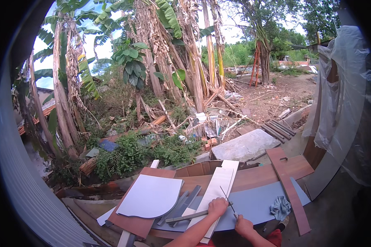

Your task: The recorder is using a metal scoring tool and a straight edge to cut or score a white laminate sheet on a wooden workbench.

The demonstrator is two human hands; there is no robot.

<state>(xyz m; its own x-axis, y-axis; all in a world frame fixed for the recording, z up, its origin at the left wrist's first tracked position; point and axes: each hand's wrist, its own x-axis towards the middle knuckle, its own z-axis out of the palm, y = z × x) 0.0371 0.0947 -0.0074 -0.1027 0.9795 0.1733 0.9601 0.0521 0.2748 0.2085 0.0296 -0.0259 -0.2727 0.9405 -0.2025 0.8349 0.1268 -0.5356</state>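
Observation:
My left hand (pixel 218 207) is closed over a narrow grey strip (pixel 187 217), which lies slantwise across a pale wooden board (pixel 218 181). Just to its right, my right hand (pixel 244 225) grips the light handle of a hand tool with a long, thin, dark blade (pixel 227 198). The blade points up and away, close beside my left hand and the strip's right end. At this size I cannot tell whether it is a file or a blade of another kind. Several more dark grey strips (pixel 189 201) lie left of the board.
A white panel with a rounded corner (pixel 152 195) rests on a brown board (pixel 142 225) at left. A blue-grey sheet (pixel 251 206) lies beneath, with a crumpled cloth (pixel 280 208) and a notched brown board (pixel 290 189) at right. Beyond are a concrete slab (pixel 247 145) and banana plants (pixel 152 53).

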